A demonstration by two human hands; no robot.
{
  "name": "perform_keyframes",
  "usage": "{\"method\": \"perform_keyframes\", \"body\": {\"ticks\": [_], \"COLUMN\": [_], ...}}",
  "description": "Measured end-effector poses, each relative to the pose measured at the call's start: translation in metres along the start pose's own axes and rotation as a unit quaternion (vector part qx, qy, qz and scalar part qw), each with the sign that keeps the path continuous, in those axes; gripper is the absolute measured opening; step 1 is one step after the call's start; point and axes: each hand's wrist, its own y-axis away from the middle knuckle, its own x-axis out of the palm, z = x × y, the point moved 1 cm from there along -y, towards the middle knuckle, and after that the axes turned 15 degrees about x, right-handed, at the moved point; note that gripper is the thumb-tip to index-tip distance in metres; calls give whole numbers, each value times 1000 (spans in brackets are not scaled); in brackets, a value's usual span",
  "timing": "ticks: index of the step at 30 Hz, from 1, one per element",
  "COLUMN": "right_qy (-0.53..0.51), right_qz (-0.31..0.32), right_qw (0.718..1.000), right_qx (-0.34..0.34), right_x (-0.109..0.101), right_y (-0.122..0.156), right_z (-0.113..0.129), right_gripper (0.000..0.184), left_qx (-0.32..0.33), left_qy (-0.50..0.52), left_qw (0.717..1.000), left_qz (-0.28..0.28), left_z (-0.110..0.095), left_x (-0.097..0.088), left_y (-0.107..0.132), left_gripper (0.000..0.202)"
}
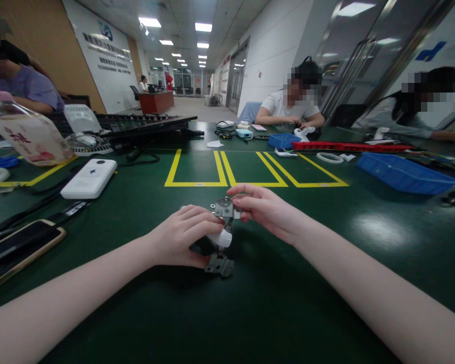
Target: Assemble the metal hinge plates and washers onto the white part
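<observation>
Low over the green table, my left hand (187, 235) is closed around a small assembly with a white cylindrical part (224, 238). A bent grey metal bracket (220, 265) with holes sticks out at its lower end, by my left thumb. At the upper end, my right hand (263, 207) pinches a second, shiny metal bracket (224, 207) between thumb and fingers. Dark linkage joins the upper bracket to the white part. My left fingers hide much of the middle, and the assembly's exact kind cannot be made out.
Yellow tape boxes (195, 184) mark the table (288, 303) ahead. A phone (18, 247), a white power bank (89, 178), black cables and a pink-capped bottle (30, 129) lie left. A blue tray (407, 172) and a red strip (352, 146) sit right. Other people sit around the table.
</observation>
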Motion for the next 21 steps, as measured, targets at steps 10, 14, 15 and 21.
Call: {"method": "perform_keyframes", "body": {"ticks": [10,14,15,21], "right_qy": [108,24,-1,52], "right_qz": [-24,-16,-9,33], "right_qw": [993,999,1000,998], "right_qx": [-37,-21,-12,0], "right_x": [0,-1,-2,-5], "right_y": [-4,-2,-1,3], "right_z": [-4,0,1,5], "right_gripper": [23,19,18,25], "left_qx": [-3,1,2,0], "left_qy": [-4,1,3,10], "left_qw": [1000,1000,1000,1000], "left_qz": [5,8,8,8], "left_z": [0,0,0,0], "left_x": [-1,0,0,-1], "left_y": [0,-1,-1,0], "left_gripper": [46,48,48,48]}}
